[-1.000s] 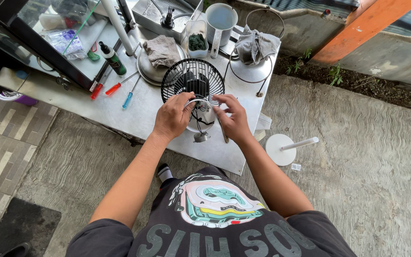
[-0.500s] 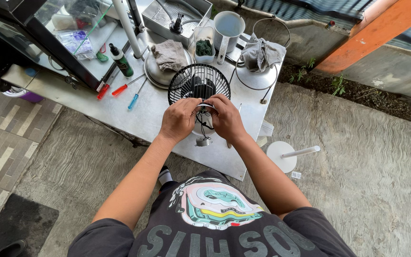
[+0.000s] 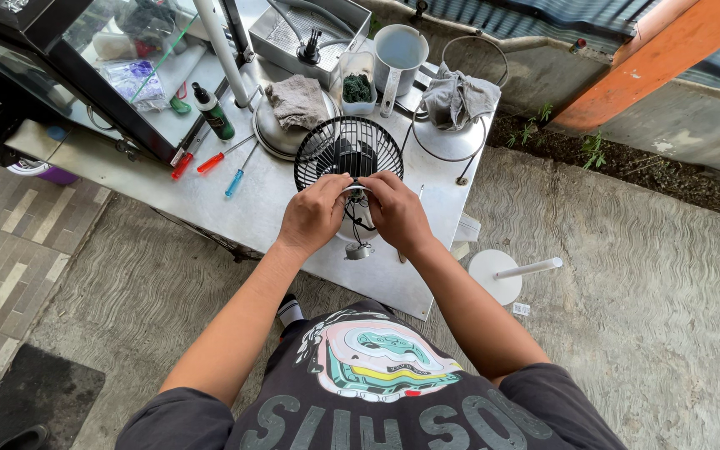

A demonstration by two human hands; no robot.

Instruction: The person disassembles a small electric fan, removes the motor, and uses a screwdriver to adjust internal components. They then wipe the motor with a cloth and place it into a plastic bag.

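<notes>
Can't see the fingertips of either hand, left hand (image 3: 314, 215) or right hand (image 3: 395, 212), tucked against the fan (image 3: 348, 152). Fan base mostly covered too. Glass case (image 3: 85, 67) chopped off by the top-left edge. Little part (image 3: 358, 251) dangling below, too small to tell.

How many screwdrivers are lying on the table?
3: a red screwdriver by the glass case, an orange screwdriver beside it, a blue screwdriver nearest the fan. Others may be hidden.

On my metal table (image 3: 235, 208), at ten o'clock, lie a red screwdriver (image 3: 212, 162) and a blue one (image 3: 237, 181), beside a dark green bottle (image 3: 212, 112). A grey rag (image 3: 297, 100) sits at eleven, a white jug (image 3: 397, 52) at twelve. At four o'clock a white stand (image 3: 506, 275) rests on the concrete.
</notes>
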